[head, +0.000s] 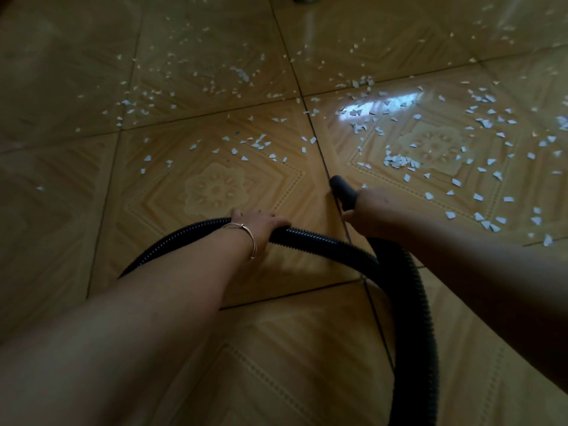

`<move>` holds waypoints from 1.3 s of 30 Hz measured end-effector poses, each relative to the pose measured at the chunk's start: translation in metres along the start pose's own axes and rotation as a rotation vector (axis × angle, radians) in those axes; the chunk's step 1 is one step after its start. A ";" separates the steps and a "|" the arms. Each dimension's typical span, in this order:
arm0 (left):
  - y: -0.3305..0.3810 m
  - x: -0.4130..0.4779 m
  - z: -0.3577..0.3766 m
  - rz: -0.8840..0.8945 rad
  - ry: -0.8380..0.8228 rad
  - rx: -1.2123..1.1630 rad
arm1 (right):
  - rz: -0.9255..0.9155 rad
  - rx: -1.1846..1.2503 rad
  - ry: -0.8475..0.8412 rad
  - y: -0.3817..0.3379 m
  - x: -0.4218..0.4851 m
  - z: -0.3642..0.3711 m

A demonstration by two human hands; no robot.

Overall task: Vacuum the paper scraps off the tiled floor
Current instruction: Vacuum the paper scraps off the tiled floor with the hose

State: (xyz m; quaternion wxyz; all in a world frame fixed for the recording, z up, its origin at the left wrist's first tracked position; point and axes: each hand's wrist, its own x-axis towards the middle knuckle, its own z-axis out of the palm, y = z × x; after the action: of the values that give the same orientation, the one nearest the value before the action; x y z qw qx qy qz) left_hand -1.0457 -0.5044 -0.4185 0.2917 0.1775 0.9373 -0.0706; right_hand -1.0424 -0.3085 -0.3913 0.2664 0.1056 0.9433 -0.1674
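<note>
Glossy tan tiled floor, floral medallions, dark grout lines. Small white angular paper scraps lie across the upper half, densest centre right. Black ribbed hose arcs across centre, then runs down the lower right. Smooth dark nozzle points toward upper left, tip at the centre grout line. Left hand curls over the hose, thin metal bracelet on the wrist. Right hand wraps the nozzle's base.

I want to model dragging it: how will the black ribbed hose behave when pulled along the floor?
Probably floppy: the hose arcs through the left hand and bends again below the right hand. Its ribs suggest it bends easily yet resists kinking. It likely slides readily on the glossy tiled floor.
</note>
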 end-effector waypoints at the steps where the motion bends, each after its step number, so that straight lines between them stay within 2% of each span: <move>1: -0.003 0.000 0.004 0.004 0.004 -0.023 | -0.008 0.023 -0.017 -0.006 -0.002 0.002; 9: -0.047 -0.021 0.040 0.017 0.006 -0.109 | 0.089 0.336 0.035 -0.063 -0.001 -0.024; 14: -0.062 -0.028 0.040 0.020 0.014 -0.105 | 0.044 0.404 -0.031 -0.098 0.005 -0.022; 23: -0.063 -0.032 0.047 -0.017 -0.025 -0.159 | 0.230 0.652 -0.176 -0.121 0.010 -0.016; 28: -0.060 -0.047 0.030 -0.030 -0.070 -0.140 | 0.303 0.778 -0.241 -0.122 -0.005 -0.020; 39: -0.015 -0.108 -0.035 -0.030 0.043 -0.185 | 0.376 0.944 -0.323 -0.117 -0.061 -0.072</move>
State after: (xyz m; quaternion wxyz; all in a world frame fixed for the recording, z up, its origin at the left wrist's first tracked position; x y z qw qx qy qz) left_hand -0.9867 -0.5414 -0.3276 0.2858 0.1370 0.9483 0.0157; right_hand -1.0585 -0.3965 -0.2704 0.3570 0.3544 0.6771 -0.5371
